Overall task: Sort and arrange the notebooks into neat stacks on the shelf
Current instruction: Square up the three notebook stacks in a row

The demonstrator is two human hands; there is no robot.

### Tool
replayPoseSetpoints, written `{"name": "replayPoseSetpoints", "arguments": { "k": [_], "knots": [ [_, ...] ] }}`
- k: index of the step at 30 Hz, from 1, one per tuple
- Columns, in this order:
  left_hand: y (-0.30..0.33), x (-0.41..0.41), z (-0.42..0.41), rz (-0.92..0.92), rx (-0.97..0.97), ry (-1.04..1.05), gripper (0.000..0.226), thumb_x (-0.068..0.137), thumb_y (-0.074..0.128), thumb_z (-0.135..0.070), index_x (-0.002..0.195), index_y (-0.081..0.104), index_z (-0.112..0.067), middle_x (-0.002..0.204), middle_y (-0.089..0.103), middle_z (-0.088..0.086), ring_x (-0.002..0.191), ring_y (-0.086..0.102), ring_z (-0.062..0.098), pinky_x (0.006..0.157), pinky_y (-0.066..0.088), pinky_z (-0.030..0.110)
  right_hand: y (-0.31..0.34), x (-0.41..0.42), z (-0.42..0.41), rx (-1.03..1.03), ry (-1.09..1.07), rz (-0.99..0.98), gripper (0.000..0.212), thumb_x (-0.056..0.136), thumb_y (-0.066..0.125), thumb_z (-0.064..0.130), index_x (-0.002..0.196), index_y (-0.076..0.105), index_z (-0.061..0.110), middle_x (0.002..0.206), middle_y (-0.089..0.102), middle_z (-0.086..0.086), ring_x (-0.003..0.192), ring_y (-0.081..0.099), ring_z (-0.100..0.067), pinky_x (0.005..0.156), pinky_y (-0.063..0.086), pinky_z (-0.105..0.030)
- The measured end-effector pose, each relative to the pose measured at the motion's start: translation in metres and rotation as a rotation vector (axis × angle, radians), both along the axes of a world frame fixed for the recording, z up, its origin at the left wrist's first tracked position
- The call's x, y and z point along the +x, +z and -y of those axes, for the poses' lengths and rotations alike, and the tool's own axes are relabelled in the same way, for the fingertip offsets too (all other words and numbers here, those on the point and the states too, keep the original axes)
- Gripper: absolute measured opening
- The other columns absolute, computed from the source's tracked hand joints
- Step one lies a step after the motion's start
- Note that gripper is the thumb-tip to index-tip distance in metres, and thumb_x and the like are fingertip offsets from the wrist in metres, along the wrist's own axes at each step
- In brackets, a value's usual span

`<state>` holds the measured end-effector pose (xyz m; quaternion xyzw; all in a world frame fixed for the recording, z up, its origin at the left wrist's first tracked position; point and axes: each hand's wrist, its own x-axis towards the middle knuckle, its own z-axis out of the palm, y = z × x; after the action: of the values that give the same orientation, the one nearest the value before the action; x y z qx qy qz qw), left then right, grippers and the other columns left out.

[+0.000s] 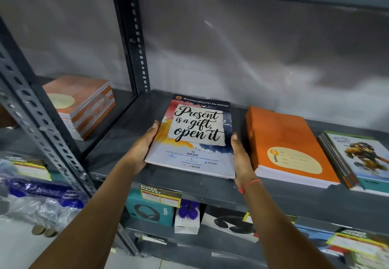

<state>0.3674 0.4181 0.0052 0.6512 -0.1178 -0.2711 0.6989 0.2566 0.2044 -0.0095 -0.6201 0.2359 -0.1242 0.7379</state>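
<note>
A notebook with "Present is a gift, open it" on its cover [194,136] lies on the grey metal shelf [130,121], in the middle. My left hand [143,146] presses flat against its left edge. My right hand [241,157] presses against its right edge, a red thread on that wrist. Just to the right sits a stack of orange notebooks [288,144]. Further right is a stack topped by a cover with a cartoon figure [362,159]. In the left bay stands another orange-brown stack [80,104].
A perforated upright post [132,43] divides the two bays, and a slanted post [37,113] crosses the left foreground. The shelf below holds headphone boxes [151,209], a small white box with purple items [187,216] and price tags. Plastic-wrapped goods [33,201] lie at lower left.
</note>
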Motion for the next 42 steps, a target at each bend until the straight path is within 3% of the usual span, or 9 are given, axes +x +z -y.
{"name": "replayPoseSetpoints", "arguments": {
  "k": [4, 7, 10, 15, 18, 23, 29, 36, 42],
  "knots": [
    [-0.017, -0.023, -0.019, 0.105, -0.115, 0.134, 0.037, 0.093, 0.041, -0.034, 0.128, 0.048, -0.026, 0.117, 0.062, -0.021, 0.107, 0.056, -0.006, 0.096, 0.037, 0.025, -0.01, -0.032, -0.008, -0.105, 0.043, 0.069, 0.081, 0.075, 0.054, 0.061, 0.146, 0.025, 0.034, 0.147, 0.032, 0.018, 0.133, 0.033, -0.003, 0.111, 0.027, -0.028],
    [-0.036, -0.046, -0.039, 0.158, -0.102, 0.107, 0.055, 0.079, 0.057, -0.032, 0.132, 0.043, -0.033, 0.123, 0.06, -0.022, 0.119, 0.049, -0.005, 0.101, 0.03, 0.022, -0.022, -0.059, -0.009, -0.165, 0.135, 0.094, 0.085, 0.074, 0.07, 0.031, 0.146, 0.025, 0.031, 0.128, 0.049, 0.029, 0.113, 0.051, 0.014, 0.09, 0.043, -0.007],
    [-0.044, -0.048, -0.042, 0.148, -0.104, 0.139, 0.046, 0.08, 0.058, -0.012, 0.119, 0.052, -0.036, 0.107, 0.068, -0.027, 0.108, 0.055, -0.012, 0.088, 0.042, 0.01, -0.023, -0.063, -0.012, -0.21, 0.137, 0.057, 0.082, 0.081, 0.067, 0.007, 0.147, 0.023, 0.024, 0.12, 0.057, 0.022, 0.116, 0.055, -0.001, 0.099, 0.044, -0.017],
    [-0.048, -0.045, -0.032, 0.17, -0.067, 0.283, 0.042, 0.086, 0.056, -0.005, 0.123, 0.054, -0.024, 0.091, 0.069, -0.031, 0.09, 0.059, -0.019, 0.07, 0.047, 0.0, -0.021, -0.058, -0.016, -0.258, 0.061, 0.039, 0.077, 0.083, 0.064, 0.004, 0.147, 0.025, 0.019, 0.124, 0.055, 0.015, 0.12, 0.051, -0.009, 0.109, 0.038, -0.03],
    [-0.048, -0.045, -0.032, 0.174, -0.05, 0.296, 0.043, 0.085, 0.056, -0.004, 0.125, 0.053, -0.02, 0.089, 0.069, -0.033, 0.09, 0.059, -0.02, 0.069, 0.045, -0.002, -0.019, -0.059, -0.016, -0.253, 0.051, 0.026, 0.077, 0.082, 0.065, 0.003, 0.147, 0.027, 0.018, 0.119, 0.058, 0.02, 0.114, 0.056, -0.002, 0.105, 0.042, -0.025],
    [-0.044, -0.042, -0.039, 0.179, -0.05, 0.192, 0.047, 0.088, 0.05, 0.001, 0.13, 0.047, -0.019, 0.122, 0.056, -0.019, 0.098, 0.055, -0.02, 0.075, 0.045, -0.001, -0.018, -0.062, -0.014, -0.209, 0.061, 0.03, 0.074, 0.083, 0.063, -0.003, 0.145, 0.03, 0.019, 0.106, 0.059, 0.03, 0.093, 0.058, 0.02, 0.083, 0.045, -0.002],
    [-0.041, -0.038, -0.038, 0.21, -0.009, 0.208, 0.046, 0.088, 0.051, 0.002, 0.131, 0.047, -0.014, 0.128, 0.05, -0.012, 0.091, 0.056, -0.022, 0.073, 0.044, -0.003, -0.015, -0.062, -0.015, -0.215, 0.052, 0.014, 0.072, 0.083, 0.063, 0.0, 0.145, 0.031, 0.019, 0.112, 0.058, 0.025, 0.11, 0.056, -0.001, 0.104, 0.042, -0.028],
    [-0.04, -0.037, -0.033, 0.215, -0.009, 0.243, 0.045, 0.086, 0.053, 0.002, 0.129, 0.048, -0.012, 0.125, 0.051, -0.015, 0.09, 0.056, -0.023, 0.073, 0.044, -0.004, -0.013, -0.06, -0.017, -0.195, 0.006, -0.006, 0.068, 0.084, 0.063, 0.004, 0.143, 0.035, 0.018, 0.121, 0.057, 0.012, 0.12, 0.051, -0.011, 0.109, 0.039, -0.037],
    [-0.038, -0.036, -0.031, 0.198, 0.004, 0.312, 0.043, 0.084, 0.056, 0.001, 0.126, 0.053, -0.012, 0.113, 0.059, -0.018, 0.083, 0.059, -0.022, 0.067, 0.043, -0.005, -0.012, -0.058, -0.019, -0.199, -0.024, -0.022, 0.065, 0.082, 0.065, 0.005, 0.141, 0.039, 0.018, 0.119, 0.057, 0.013, 0.108, 0.055, -0.001, 0.097, 0.038, -0.014]
  ]
}}
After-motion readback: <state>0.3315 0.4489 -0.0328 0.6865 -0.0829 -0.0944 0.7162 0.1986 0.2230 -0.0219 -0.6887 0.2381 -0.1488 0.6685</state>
